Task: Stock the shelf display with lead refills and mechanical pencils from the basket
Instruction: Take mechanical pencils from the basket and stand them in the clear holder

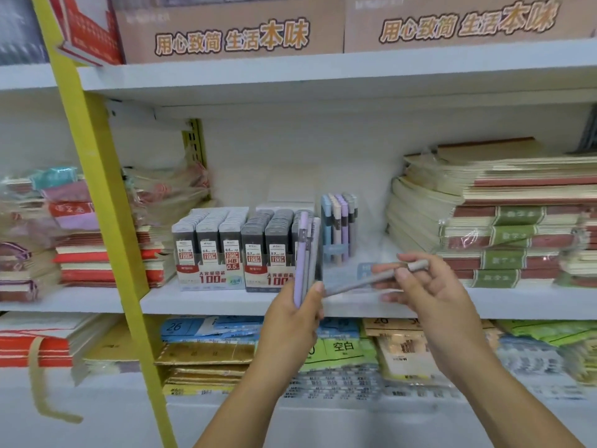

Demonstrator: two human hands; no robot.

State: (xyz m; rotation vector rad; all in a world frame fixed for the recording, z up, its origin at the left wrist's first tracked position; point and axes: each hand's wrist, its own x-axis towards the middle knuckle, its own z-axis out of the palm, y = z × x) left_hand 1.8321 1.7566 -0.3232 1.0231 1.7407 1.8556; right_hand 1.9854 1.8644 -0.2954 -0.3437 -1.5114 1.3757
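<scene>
In the left grip (290, 321), clenched: a bundle of pencils (303, 253), lilac in front, upright, thumb across the lower end. In the right grip (426, 295), pinched between thumb and fingertips: one grey pencil (355, 285), slanting down to the left, tip close to the left thumb. Both held just in front of the middle shelf (210, 302).

On that shelf, behind the bundle: two boxes of refills (232, 250), side by side, light cases in the left box, dark in the right, red-and-white labels facing out. Right of those and farther back: a clear stand (339, 227) of upright pastel pencils, blue, cream, lilac and grey.

At the right end: stacked notebooks (500, 227) with green and red spines. At the left: wrapped stacks (80, 253), crossed by a slanting yellow post (106, 221). Above: brown cartons (226, 30) with printed characters. Below: flat packs (206, 354) of paper. Much of it blurred.
</scene>
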